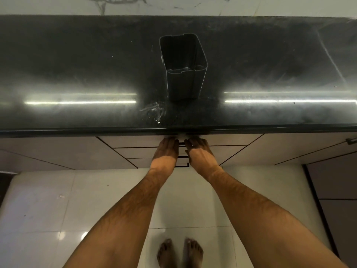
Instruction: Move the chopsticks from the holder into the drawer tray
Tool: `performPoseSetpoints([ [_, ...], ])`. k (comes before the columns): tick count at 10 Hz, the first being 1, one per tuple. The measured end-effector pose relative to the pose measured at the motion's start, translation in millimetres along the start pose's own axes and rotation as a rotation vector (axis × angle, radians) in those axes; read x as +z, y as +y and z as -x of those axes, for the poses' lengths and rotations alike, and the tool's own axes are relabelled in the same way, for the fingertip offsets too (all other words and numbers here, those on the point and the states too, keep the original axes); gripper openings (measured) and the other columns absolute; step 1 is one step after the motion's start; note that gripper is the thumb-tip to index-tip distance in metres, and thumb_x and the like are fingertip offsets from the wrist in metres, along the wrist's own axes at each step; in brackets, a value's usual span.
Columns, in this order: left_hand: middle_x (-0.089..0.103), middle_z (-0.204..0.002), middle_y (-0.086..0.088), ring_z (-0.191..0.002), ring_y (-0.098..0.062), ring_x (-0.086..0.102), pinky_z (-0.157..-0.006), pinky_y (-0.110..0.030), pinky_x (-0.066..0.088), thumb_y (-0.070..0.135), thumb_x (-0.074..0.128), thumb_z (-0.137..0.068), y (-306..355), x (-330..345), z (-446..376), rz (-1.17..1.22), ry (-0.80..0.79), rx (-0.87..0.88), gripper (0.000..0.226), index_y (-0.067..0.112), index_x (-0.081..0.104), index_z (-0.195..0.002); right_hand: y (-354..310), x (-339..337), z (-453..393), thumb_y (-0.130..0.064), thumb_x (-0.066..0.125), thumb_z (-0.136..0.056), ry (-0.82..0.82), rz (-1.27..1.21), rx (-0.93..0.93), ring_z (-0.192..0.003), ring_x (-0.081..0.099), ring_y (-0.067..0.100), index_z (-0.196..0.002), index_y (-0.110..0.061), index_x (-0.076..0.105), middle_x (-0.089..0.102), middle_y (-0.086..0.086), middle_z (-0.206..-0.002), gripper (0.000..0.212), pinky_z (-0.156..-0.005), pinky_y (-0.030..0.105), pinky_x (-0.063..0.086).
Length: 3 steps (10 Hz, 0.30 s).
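Observation:
A dark grey square holder stands upright on the black countertop; its inside shows only its bare bottom, and no chopsticks are in view anywhere. Below the counter's front edge, the top drawer of a stack of pale drawers is closed, so its tray is hidden. My left hand and my right hand lie side by side with straight fingers against that drawer's front, fingertips up under the counter lip. A thin black handle shows between them.
Two more drawer fronts with black handles sit below the top one, and cabinet doors flank them. A marble wall backs the counter. My bare feet stand on glossy white floor tiles.

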<state>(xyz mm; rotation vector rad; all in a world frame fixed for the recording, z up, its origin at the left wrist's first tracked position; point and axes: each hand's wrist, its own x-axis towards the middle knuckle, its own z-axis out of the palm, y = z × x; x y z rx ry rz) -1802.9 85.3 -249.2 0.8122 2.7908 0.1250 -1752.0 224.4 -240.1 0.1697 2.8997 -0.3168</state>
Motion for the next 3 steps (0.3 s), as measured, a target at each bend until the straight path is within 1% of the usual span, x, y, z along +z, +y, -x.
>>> performPoseSetpoints([
  [1, 0.054, -0.142, -0.016, -0.129, -0.027, 0.054, -0.115, -0.037, 0.038, 0.010, 0.058, -0.097, -5, -1, 15, 0.007, -0.140, -0.029, 0.045, 0.010, 0.049, -0.141, -1, -8, 12, -0.017, 0.060, -0.099, -0.041, -0.085, 0.020, -0.098, 0.066, 0.024, -0.122, -0.013, 0.064, 0.068, 0.013, -0.121, 0.024, -0.090, 0.037, 0.054],
  [2, 0.059, -0.140, -0.012, -0.125, -0.024, 0.058, -0.115, -0.039, 0.040, 0.021, 0.061, -0.097, -7, -5, 39, -0.027, 0.004, -0.003, 0.044, 0.011, 0.053, -0.139, -3, -12, 30, -0.030, 0.059, -0.100, 0.148, 0.006, -0.007, -0.098, 0.067, 0.027, -0.120, -0.010, 0.063, 0.068, 0.014, -0.115, 0.028, -0.084, 0.039, 0.059],
  [3, 0.033, -0.161, -0.017, -0.150, -0.033, 0.032, -0.127, -0.047, 0.018, 0.024, 0.059, -0.099, -12, -8, 47, -0.099, 0.221, 0.031, 0.070, 0.004, 0.025, -0.157, -6, -13, 39, -0.038, 0.061, -0.098, 0.235, 0.082, -0.032, -0.126, 0.057, 0.036, -0.139, -0.005, 0.050, 0.058, 0.019, -0.136, 0.053, -0.102, 0.049, 0.053],
])
